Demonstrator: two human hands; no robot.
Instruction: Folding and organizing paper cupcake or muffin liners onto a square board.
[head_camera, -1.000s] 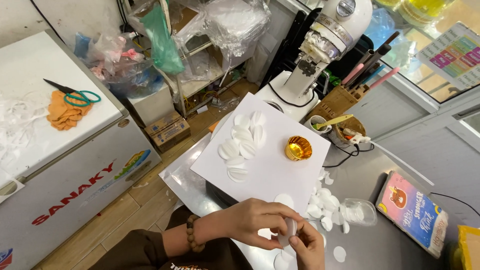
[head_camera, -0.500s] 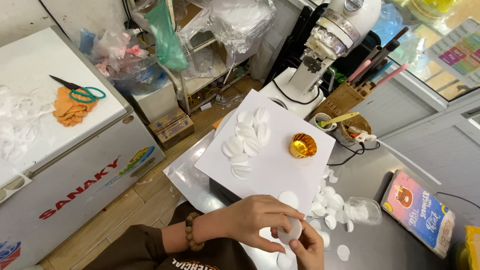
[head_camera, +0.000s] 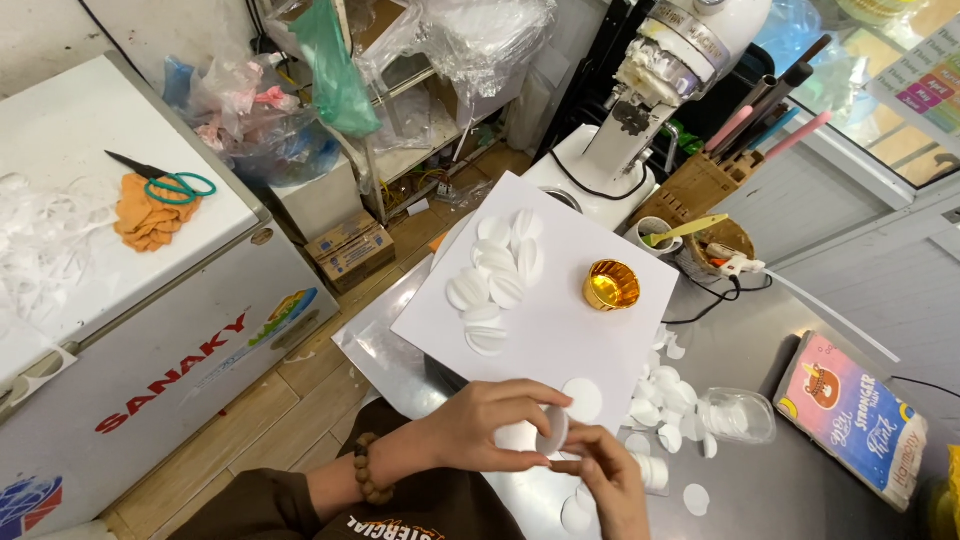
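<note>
My left hand (head_camera: 490, 425) and my right hand (head_camera: 605, 480) meet at the bottom centre, both pinching a small white round cup-shaped piece (head_camera: 553, 430). They hover over the near edge of a white board (head_camera: 560, 330) lying on a metal counter. On the board lie a cluster of white discs (head_camera: 495, 280), a single white disc (head_camera: 582, 399) and a shiny gold foil cup (head_camera: 611, 285). More white discs (head_camera: 660, 400) are piled just right of the board.
A clear plastic tub (head_camera: 738, 415) and a colourful book (head_camera: 865, 420) lie to the right. A stand mixer (head_camera: 650, 90) and a wooden tool holder (head_camera: 700, 185) stand behind. A white chest freezer (head_camera: 150, 300) at left carries scissors (head_camera: 165, 180) and an orange cloth.
The view has shifted slightly. My hands stay together at the bottom, turning the small white piece between the fingers.
</note>
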